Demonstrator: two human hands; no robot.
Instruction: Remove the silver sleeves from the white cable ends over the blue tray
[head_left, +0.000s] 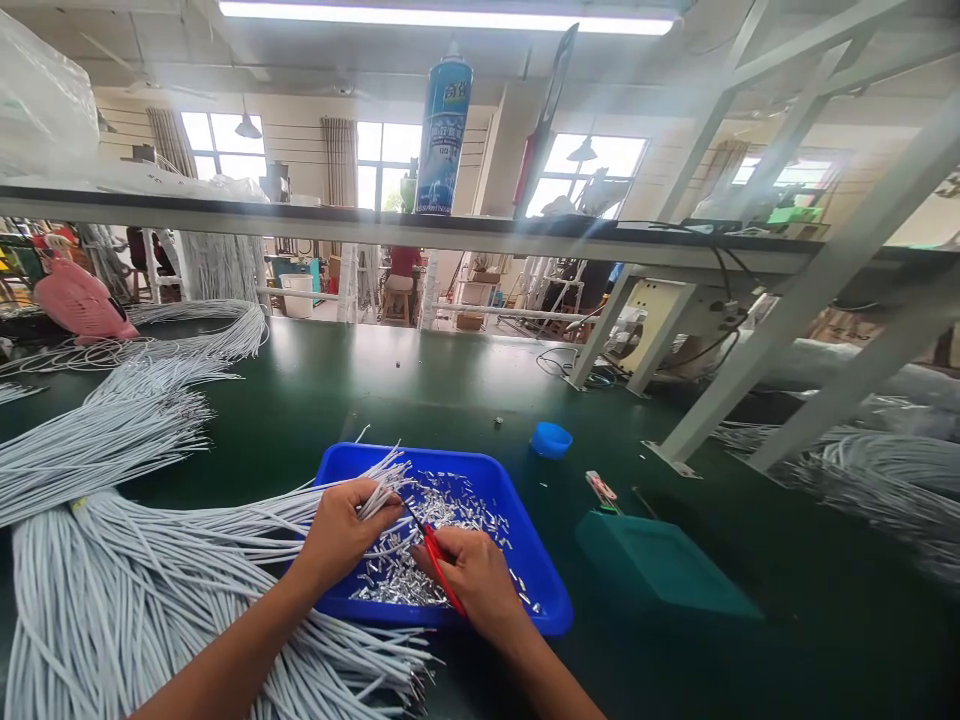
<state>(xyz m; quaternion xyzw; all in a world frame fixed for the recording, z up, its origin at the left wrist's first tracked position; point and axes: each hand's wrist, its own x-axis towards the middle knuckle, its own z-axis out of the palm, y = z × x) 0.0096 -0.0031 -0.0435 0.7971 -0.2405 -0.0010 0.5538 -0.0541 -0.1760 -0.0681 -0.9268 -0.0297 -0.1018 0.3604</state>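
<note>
My left hand (346, 525) is closed around the ends of several white wires (247, 522), over the left part of a blue tray (544, 560). In my right hand (476, 575) is a red-handled tool (442, 570), probably tweezers or slim pliers; its dark, thin tip reaches the wire ends by my left fingertips. Many small shiny metal pieces (405, 575) lie loose in the tray below both hands. The wires run left from my grip into a large bundle (97, 600) on the green table.
A small blue cup (550, 440) and a teal tray (667, 565) stand right of the blue tray. A pink-handled cutter (601, 490) lies behind the teal one. More wire bundles (135, 420) are at left. A spray can (444, 135) stands on the shelf (300, 222), held by slanted metal legs (780, 290).
</note>
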